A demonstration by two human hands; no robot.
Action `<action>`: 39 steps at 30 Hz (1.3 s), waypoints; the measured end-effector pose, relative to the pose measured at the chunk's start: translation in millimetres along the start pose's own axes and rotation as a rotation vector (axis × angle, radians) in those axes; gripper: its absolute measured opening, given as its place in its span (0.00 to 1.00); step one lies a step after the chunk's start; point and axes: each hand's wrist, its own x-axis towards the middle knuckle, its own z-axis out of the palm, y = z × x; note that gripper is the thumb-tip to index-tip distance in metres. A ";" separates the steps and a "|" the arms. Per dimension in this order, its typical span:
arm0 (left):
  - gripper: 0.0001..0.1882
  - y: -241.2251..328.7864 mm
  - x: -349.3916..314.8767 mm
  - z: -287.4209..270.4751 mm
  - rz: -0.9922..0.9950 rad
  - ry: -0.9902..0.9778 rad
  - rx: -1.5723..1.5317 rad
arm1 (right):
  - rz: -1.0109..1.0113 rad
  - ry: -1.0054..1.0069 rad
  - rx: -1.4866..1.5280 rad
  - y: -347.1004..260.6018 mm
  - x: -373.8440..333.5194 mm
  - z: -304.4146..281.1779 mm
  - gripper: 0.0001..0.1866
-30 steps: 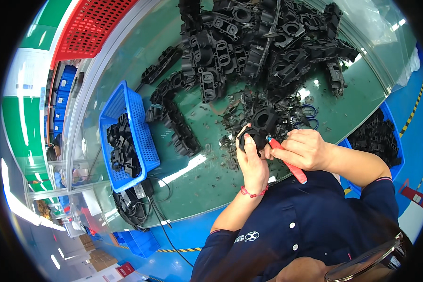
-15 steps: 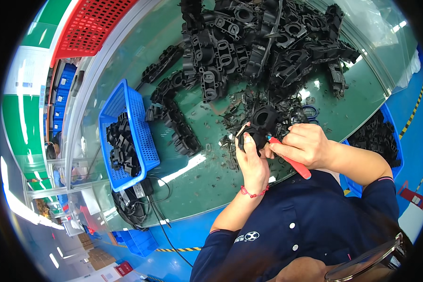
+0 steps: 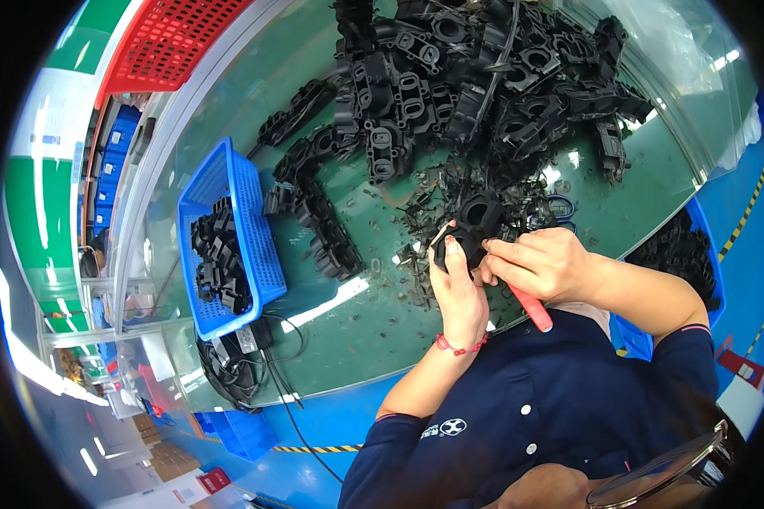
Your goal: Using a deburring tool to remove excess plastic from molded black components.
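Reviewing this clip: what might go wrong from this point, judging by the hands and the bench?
1. The left hand holds the black part close to the right hand with the red-handled tool; if the tool slipped, it might catch the left fingers.
2. Dark scraps litter the bench near the hands and could cling to the part.
3. The piled black parts overlap untidily and might shift if bumped.

Left forearm (image 3: pixel 424 380) crosses the near edge of the tabletop (image 3: pixel 352 349), wrist (image 3: pixel 465 326) nearly straight; left grip (image 3: pixel 457 278) is curled closed, thumb (image 3: pixel 455 258) extended. Right forearm (image 3: pixel 641 287), bent at the elbow (image 3: pixel 694 316), slants inward over the same edge; right grip (image 3: pixel 545 261) is folded, back uppermost, index finger (image 3: pixel 502 250) near the left thumb.
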 end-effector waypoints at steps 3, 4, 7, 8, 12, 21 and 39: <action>0.15 -1.1 3.5 0.1 -0.029 0.003 -0.030 | -0.034 -0.013 -0.025 3.4 -1.3 6.1 0.12; 0.14 -2.4 5.0 -0.2 -0.049 0.001 -0.041 | -0.056 -0.036 -0.035 5.4 -0.9 6.0 0.12; 0.15 -2.7 9.7 0.4 -0.094 -0.014 -0.060 | -0.137 -0.095 -0.056 12.7 1.2 4.3 0.13; 0.15 -3.6 10.9 -0.1 -0.109 -0.021 -0.070 | -0.170 -0.109 -0.056 16.0 1.4 3.6 0.13; 0.16 -2.5 15.3 -4.7 -0.107 -0.028 -0.073 | -0.245 -0.060 -0.067 31.0 8.5 -9.9 0.14; 0.21 6.2 12.5 -7.9 0.041 -0.101 -0.067 | 0.458 0.177 0.511 24.7 4.0 -30.5 0.09; 0.39 2.8 -4.7 -10.7 0.676 -0.620 0.868 | 1.009 0.488 1.888 -6.6 -25.0 4.5 0.12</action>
